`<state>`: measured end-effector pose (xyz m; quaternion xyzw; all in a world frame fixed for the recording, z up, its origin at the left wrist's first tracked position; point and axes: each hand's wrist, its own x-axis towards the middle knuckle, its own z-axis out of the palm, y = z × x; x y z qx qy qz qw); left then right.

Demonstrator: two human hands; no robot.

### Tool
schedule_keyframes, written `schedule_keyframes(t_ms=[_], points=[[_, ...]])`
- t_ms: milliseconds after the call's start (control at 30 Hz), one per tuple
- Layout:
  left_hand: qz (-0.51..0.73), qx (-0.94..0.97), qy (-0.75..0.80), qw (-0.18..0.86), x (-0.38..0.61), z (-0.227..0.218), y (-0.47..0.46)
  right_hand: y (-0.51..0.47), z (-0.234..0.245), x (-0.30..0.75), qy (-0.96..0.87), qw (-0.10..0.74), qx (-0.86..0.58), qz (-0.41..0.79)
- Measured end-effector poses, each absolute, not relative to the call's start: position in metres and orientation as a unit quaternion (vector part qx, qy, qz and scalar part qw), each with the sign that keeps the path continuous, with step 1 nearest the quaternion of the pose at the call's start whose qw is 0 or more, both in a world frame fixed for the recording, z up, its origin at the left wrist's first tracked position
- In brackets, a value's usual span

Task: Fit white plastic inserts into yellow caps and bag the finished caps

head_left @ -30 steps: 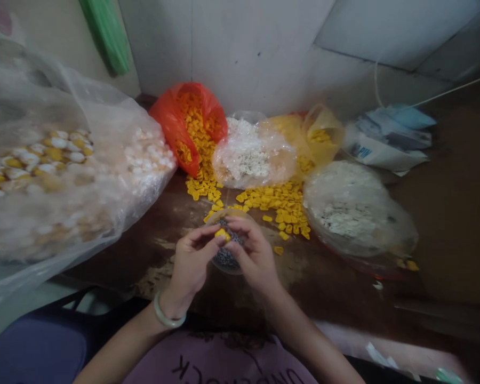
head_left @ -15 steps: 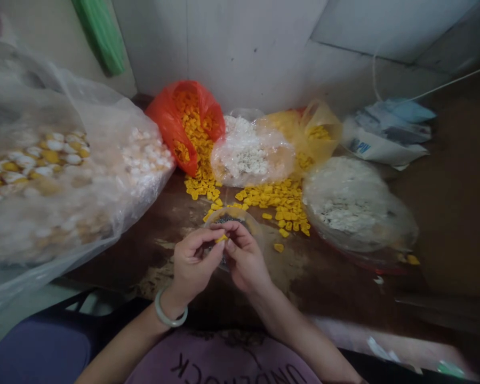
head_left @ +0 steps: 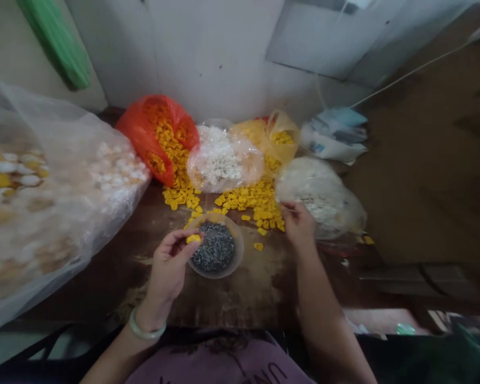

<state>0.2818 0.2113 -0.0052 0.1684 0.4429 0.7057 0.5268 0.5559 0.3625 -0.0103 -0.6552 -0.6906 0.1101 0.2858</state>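
Observation:
My left hand (head_left: 168, 264) pinches a small yellow plastic piece (head_left: 193, 239) between thumb and fingertips, over the left rim of a clear round bowl (head_left: 239, 250). Tiny dark, shiny parts (head_left: 213, 250) cover the bowl's bottom. My right hand (head_left: 300, 226) is off to the right, where the loose yellow pieces (head_left: 264, 205) meet a clear bag of white pieces (head_left: 320, 200). Its fingers are bent and drawn together; whatever is at their tips is too small to make out.
A red bag (head_left: 138, 125) spills yellow pieces at the back, beside another clear bag of white pieces (head_left: 226, 165) and a yellowish bag (head_left: 290, 120). On the left bulges a large clear sack (head_left: 76, 213) of white-and-yellow pieces. Folded packets (head_left: 336, 138) lie back right.
My hands were together over the bowl around the yellow piece. Now they are apart: the left keeps the piece, the right has reached out to the right. The view has shifted too.

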Motion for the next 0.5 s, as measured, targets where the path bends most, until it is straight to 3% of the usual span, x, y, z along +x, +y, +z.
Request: schedule_keyframes(t_ms=[100, 300, 500], points=[[0.703, 0.149, 0.437, 0.542, 0.282, -0.006, 0.212, 0.398, -0.003, 0.612, -0.654, 0.207, -0.726, 0.053], [0.683, 0.112, 0.414, 0.591, 0.292, -0.003, 0.217, 0.429, -0.018, 0.639, -0.67, 0.033, -0.737, 0.079], [0.679, 0.133, 0.398, 0.602, 0.295, 0.004, 0.216, 0.432, -0.031, 0.643, -0.685, -0.006, -0.724, 0.074]])
